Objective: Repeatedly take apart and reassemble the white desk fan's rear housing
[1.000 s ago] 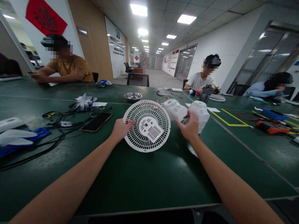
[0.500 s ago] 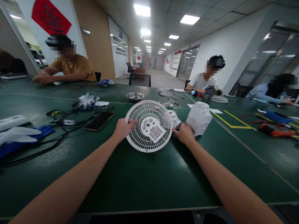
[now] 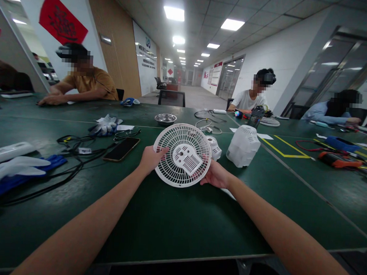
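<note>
A round white fan grille [image 3: 187,158] with a slotted centre plate is tilted up over the green table. My left hand [image 3: 151,157] is closed on its left rim, thumb across the front. At the right rim, my right hand [image 3: 215,174] has its fingers partly behind the grille, where they show dimly through the slots; it appears to grip that edge. Behind the grille's right side sits a white vented fan part [image 3: 214,148]. A larger white housing [image 3: 243,147] stands to the right. Under my right wrist, a thin white piece [image 3: 229,193] is partly hidden.
To the left lie a phone [image 3: 121,149], black cables [image 3: 77,164], a power strip [image 3: 8,153] and work gloves [image 3: 18,172]. A metal bowl [image 3: 165,119] sits beyond the grille. A multimeter [image 3: 339,160] lies at the right. Several people sit across the table.
My right hand has moved left and slightly down, from beside the white vented part to the grille's right edge. My left hand and the grille have hardly moved.
</note>
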`<state>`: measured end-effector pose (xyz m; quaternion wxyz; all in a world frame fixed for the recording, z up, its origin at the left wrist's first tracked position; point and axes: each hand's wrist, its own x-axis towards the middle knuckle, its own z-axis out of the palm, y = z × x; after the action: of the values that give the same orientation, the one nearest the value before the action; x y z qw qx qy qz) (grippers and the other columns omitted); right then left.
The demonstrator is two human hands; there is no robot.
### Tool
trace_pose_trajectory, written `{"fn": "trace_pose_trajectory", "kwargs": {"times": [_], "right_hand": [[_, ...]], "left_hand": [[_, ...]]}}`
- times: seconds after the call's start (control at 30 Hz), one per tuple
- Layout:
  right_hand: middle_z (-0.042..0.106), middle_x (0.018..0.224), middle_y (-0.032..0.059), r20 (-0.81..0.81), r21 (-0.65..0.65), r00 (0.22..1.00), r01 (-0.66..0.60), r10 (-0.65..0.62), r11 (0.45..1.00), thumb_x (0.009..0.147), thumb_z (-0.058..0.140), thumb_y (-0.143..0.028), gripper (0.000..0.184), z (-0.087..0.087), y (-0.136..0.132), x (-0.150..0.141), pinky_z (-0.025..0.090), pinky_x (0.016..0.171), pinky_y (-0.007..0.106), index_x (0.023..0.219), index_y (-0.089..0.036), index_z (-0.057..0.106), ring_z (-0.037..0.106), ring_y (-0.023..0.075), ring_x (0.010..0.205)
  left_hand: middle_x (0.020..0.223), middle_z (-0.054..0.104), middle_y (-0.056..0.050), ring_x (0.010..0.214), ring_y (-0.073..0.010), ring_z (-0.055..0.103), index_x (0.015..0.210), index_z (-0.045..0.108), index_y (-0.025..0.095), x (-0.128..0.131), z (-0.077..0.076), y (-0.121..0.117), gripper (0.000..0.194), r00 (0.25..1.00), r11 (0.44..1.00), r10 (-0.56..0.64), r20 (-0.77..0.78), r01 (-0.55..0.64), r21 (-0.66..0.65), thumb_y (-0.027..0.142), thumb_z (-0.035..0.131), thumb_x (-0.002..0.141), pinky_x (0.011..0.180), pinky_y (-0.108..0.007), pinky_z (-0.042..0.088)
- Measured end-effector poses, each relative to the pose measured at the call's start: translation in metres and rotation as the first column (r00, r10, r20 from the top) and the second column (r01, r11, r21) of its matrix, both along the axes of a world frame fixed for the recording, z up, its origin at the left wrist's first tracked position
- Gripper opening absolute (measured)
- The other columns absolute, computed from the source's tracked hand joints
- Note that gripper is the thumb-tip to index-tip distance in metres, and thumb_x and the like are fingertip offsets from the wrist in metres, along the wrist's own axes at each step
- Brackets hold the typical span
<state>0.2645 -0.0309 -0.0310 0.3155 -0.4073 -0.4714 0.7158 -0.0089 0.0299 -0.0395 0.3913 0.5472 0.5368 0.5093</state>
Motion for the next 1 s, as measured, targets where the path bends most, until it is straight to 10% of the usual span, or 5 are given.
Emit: {"fn": "trace_pose_trajectory", "kwargs": {"times": [0.33, 0.47, 0.6, 0.77, 1.0], "right_hand": [[0.071, 0.088, 0.0030, -0.180, -0.067, 0.962, 0.194, -0.204, 0.979, 0.098, 0.041, -0.051, 0.036, 0.003, -0.010, -0.021, 0.055, 0.067, 0.029, 0.100, -0.023, 0.062, 0.066, 0.0154, 0.073], [0.069, 0.091, -0.0002, -0.168, 0.132, 0.929, 0.352, -0.329, 0.927, 0.093, 0.051, -0.051, 0.026, 0.003, -0.010, -0.024, 0.054, 0.071, 0.033, 0.105, -0.029, 0.057, 0.066, 0.0187, 0.080], [0.060, 0.077, -0.0038, -0.108, 0.463, 0.879, 0.457, -0.464, 0.760, 0.086, 0.061, -0.053, 0.028, 0.009, -0.010, -0.015, 0.045, 0.059, 0.028, 0.096, -0.028, 0.052, 0.056, 0.0167, 0.067], [0.054, 0.075, -0.0028, 0.160, 0.819, 0.813, 0.207, -0.560, 0.535, 0.078, 0.075, -0.050, 0.037, 0.013, -0.011, 0.004, 0.040, 0.062, 0.028, 0.084, -0.024, 0.050, 0.048, 0.0148, 0.067], [0.058, 0.080, -0.0010, 0.400, 0.859, 0.762, -0.118, -0.509, 0.499, 0.075, 0.078, -0.051, 0.042, 0.010, -0.009, 0.011, 0.041, 0.066, 0.030, 0.097, -0.023, 0.056, 0.050, 0.0157, 0.069]], "left_hand": [[0.080, 0.076, -0.008, 0.069, -0.0216, 0.072, 0.087, 0.073, 0.013, 0.001, -0.009, 0.007, 0.027, 0.999, 0.997, -0.046, 0.017, 0.044, 0.066, 0.039, 0.072, 0.083, 0.067, -0.034, 0.058], [0.081, 0.076, -0.009, 0.067, -0.0204, 0.069, 0.089, 0.073, 0.013, 0.000, -0.011, 0.010, 0.051, 0.998, 0.993, -0.051, 0.024, 0.048, 0.108, 0.061, 0.058, 0.087, 0.059, -0.029, 0.054], [0.088, 0.076, -0.013, 0.066, -0.0186, 0.068, 0.094, 0.072, 0.011, -0.003, -0.014, 0.014, 0.073, 0.983, 0.994, -0.111, 0.147, 0.111, 0.005, 0.077, 0.043, 0.085, 0.050, -0.025, 0.048], [0.088, 0.077, -0.018, 0.077, -0.0255, 0.073, 0.092, 0.073, 0.010, -0.006, -0.011, 0.013, 0.082, 0.870, 0.931, -0.250, 0.424, 0.336, -0.141, 0.077, 0.026, 0.091, 0.063, -0.033, 0.057], [0.087, 0.077, -0.014, 0.074, -0.0216, 0.074, 0.087, 0.073, 0.011, -0.009, -0.003, 0.012, 0.033, 0.767, 0.838, -0.263, 0.585, 0.482, -0.256, 0.037, 0.055, 0.095, 0.077, -0.034, 0.061]]}}
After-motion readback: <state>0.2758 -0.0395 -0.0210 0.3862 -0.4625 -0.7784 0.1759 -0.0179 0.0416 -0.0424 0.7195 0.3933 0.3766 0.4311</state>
